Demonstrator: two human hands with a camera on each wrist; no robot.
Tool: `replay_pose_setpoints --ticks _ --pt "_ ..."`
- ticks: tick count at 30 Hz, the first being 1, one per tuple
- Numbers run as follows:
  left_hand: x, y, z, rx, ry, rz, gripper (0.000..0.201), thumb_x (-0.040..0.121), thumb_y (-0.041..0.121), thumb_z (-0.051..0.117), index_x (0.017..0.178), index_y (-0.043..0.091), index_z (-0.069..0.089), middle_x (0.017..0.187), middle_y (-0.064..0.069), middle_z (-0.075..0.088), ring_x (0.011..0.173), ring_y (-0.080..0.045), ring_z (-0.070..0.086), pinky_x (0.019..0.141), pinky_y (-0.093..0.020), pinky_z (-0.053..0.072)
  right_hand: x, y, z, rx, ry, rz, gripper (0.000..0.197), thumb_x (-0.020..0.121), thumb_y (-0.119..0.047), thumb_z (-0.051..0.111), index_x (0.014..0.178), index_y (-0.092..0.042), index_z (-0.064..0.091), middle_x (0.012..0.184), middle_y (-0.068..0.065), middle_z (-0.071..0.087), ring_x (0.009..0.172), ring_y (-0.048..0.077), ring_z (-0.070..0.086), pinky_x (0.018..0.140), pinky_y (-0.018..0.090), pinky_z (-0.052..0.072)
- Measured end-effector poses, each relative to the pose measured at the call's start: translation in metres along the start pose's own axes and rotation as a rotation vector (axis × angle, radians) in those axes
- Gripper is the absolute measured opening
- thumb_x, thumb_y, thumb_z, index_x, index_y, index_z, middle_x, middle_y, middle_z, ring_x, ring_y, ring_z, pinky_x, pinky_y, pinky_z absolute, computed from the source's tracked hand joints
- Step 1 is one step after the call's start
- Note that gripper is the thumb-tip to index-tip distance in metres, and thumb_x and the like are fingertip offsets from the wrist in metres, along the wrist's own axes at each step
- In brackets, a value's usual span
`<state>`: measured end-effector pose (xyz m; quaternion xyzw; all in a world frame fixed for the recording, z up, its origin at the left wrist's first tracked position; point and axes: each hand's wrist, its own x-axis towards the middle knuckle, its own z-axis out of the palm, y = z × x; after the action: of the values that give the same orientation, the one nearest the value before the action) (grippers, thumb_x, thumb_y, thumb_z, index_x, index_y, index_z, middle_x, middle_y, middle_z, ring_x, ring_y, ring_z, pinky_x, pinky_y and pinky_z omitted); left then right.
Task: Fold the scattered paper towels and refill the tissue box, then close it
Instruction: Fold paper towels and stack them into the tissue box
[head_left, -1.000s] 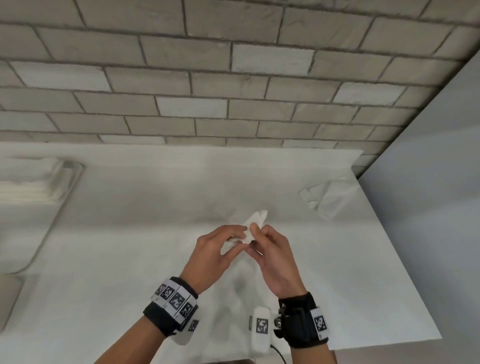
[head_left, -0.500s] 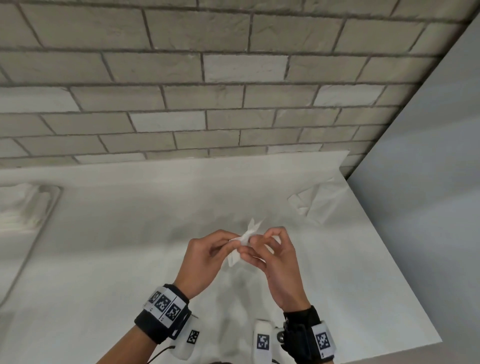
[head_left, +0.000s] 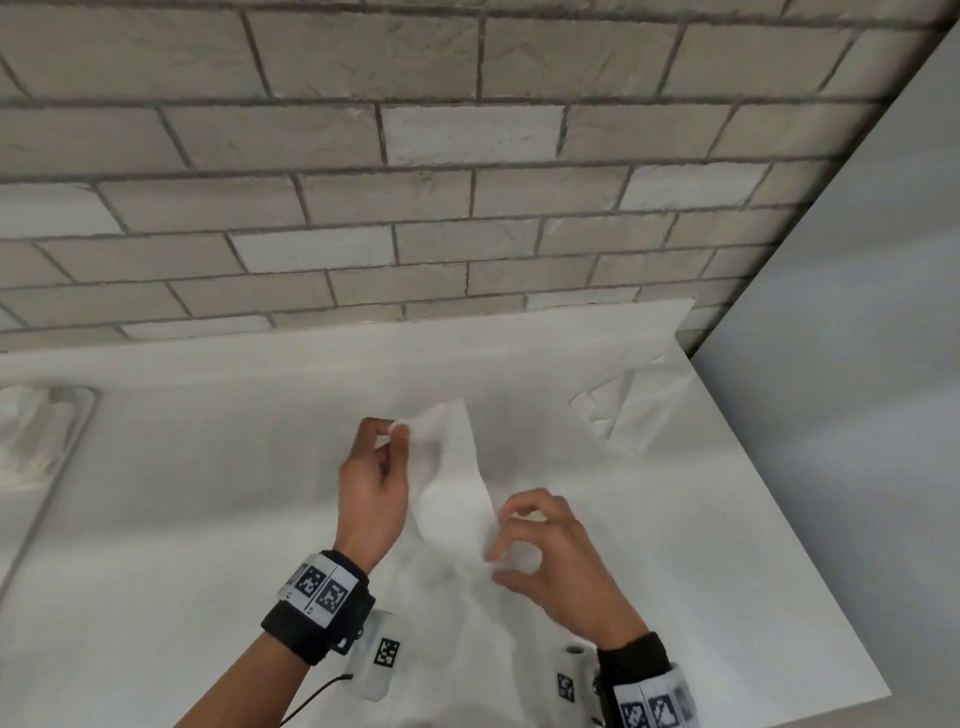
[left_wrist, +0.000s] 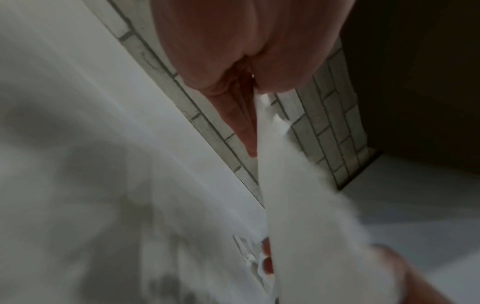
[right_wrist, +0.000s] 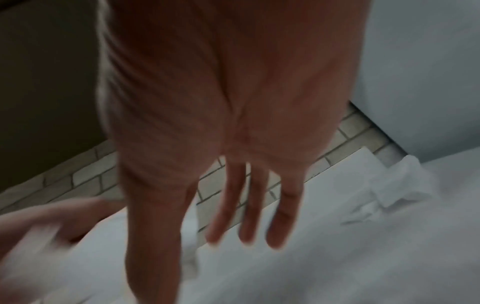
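Note:
A white paper towel (head_left: 457, 478) hangs stretched between my two hands above the white table (head_left: 208, 519). My left hand (head_left: 397, 430) pinches its top corner between thumb and forefinger; the left wrist view shows that pinch (left_wrist: 255, 90) and the towel (left_wrist: 298, 195) running down from it. My right hand (head_left: 496, 564) holds the lower edge, lower and to the right, fingers on one side and thumb on the other. The open tissue box (head_left: 78, 415) sits at the far left with a stack of towels inside. The right wrist view is blurred.
A second crumpled paper towel (head_left: 634, 410) lies in the table's back right corner, also seen in the right wrist view (right_wrist: 394, 189). A brick wall (head_left: 415, 208) stands behind the table and a plain grey panel (head_left: 857, 364) runs along its right side.
The towel was bunched between my hands held close together. My left hand has moved up and left, my right hand down and right, and the towel is drawn out between them.

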<state>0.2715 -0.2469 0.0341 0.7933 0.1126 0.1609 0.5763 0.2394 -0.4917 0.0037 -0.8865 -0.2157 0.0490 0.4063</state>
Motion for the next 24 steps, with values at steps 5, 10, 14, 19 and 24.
replay_pose_setpoints --ticks 5,10,14,19,24 --pt "-0.001 -0.008 -0.007 -0.096 0.030 -0.126 0.012 0.106 0.023 0.062 0.107 0.024 0.050 0.064 0.002 0.065 0.047 -0.007 0.044 0.045 -0.020 0.036 0.069 0.087 -0.050 -0.150 0.413 0.303 0.031 0.088 -0.018 0.084 0.117 -0.024 0.074 0.112 0.005 0.071 0.101 0.031 0.072 0.091 0.043 0.059" --pt "-0.011 -0.016 -0.015 -0.083 -0.057 -0.136 0.016 0.104 0.024 0.066 0.108 0.027 0.051 0.065 0.002 0.066 0.048 -0.011 0.041 0.045 -0.025 0.035 0.140 0.157 -0.105 -0.290 0.266 0.779 0.060 0.098 -0.058 0.065 0.153 -0.049 0.043 0.161 0.023 0.031 0.143 0.048 0.040 0.117 0.057 0.040" --pt "-0.016 -0.024 -0.022 -0.031 -0.087 -0.123 0.018 0.104 0.031 0.066 0.115 0.031 0.051 0.066 -0.007 0.060 0.054 -0.016 0.043 0.051 -0.028 0.037 0.150 0.165 -0.083 -0.423 -0.002 0.691 0.059 0.093 -0.062 0.065 0.149 -0.052 0.047 0.164 0.012 0.030 0.146 0.042 0.036 0.118 0.054 0.040" --pt "-0.023 -0.032 -0.033 -0.080 -0.084 -0.204 0.034 0.100 0.025 0.072 0.124 0.035 0.050 0.090 -0.005 0.076 0.064 -0.035 0.059 0.055 -0.041 0.052 0.104 0.112 -0.011 -0.412 -0.199 0.330 0.056 0.088 -0.055 0.067 0.142 -0.048 0.056 0.164 0.003 0.042 0.153 0.031 0.037 0.121 0.045 0.037" --pt "-0.031 -0.033 -0.043 -0.095 -0.066 -0.202 0.053 0.098 0.012 0.074 0.138 0.034 0.048 0.111 0.035 0.068 0.096 -0.008 0.074 0.078 -0.037 0.062 0.042 0.066 0.024 -0.065 -0.096 0.215 0.071 0.093 -0.009 0.069 0.149 -0.047 0.047 0.143 -0.009 0.054 0.131 0.007 0.054 0.110 0.024 0.046"
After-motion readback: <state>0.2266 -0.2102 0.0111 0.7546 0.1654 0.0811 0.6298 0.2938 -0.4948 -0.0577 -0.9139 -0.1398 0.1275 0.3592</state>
